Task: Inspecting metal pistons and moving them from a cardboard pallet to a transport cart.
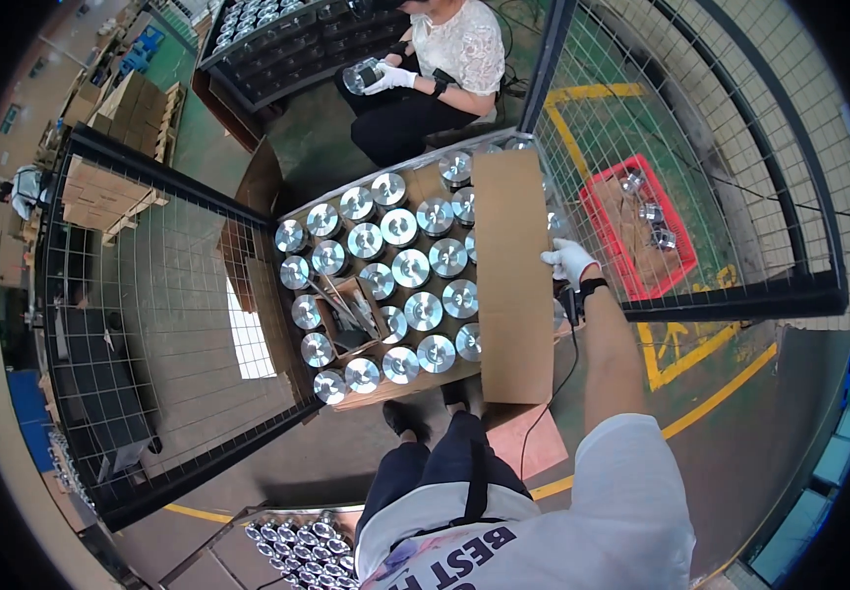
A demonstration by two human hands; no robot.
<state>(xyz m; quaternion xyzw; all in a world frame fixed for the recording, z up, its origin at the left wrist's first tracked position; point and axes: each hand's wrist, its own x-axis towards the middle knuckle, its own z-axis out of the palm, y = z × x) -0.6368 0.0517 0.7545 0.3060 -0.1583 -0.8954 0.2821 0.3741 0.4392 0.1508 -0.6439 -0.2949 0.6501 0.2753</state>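
Note:
My right hand [571, 262], in a white glove with a dark band at the wrist, pinches the right edge of a long brown cardboard sheet [513, 295]. The sheet stretches across the right part of a table that carries rows of round, shiny metal pistons [410, 267]. Several pistons under the sheet are partly hidden. A small open cardboard box [376, 307] with long thin tools in it sits among the pistons at the left. My left hand is out of sight.
Black wire mesh panels [189, 324] flank the table. Beyond it a seated co-worker [435, 79] in white gloves holds a shiny cylindrical part. A red crate [685, 258] with several metal parts is on the floor at right. More pistons [302, 549] stand near my legs. A dark cable [564, 379] hangs by my right arm.

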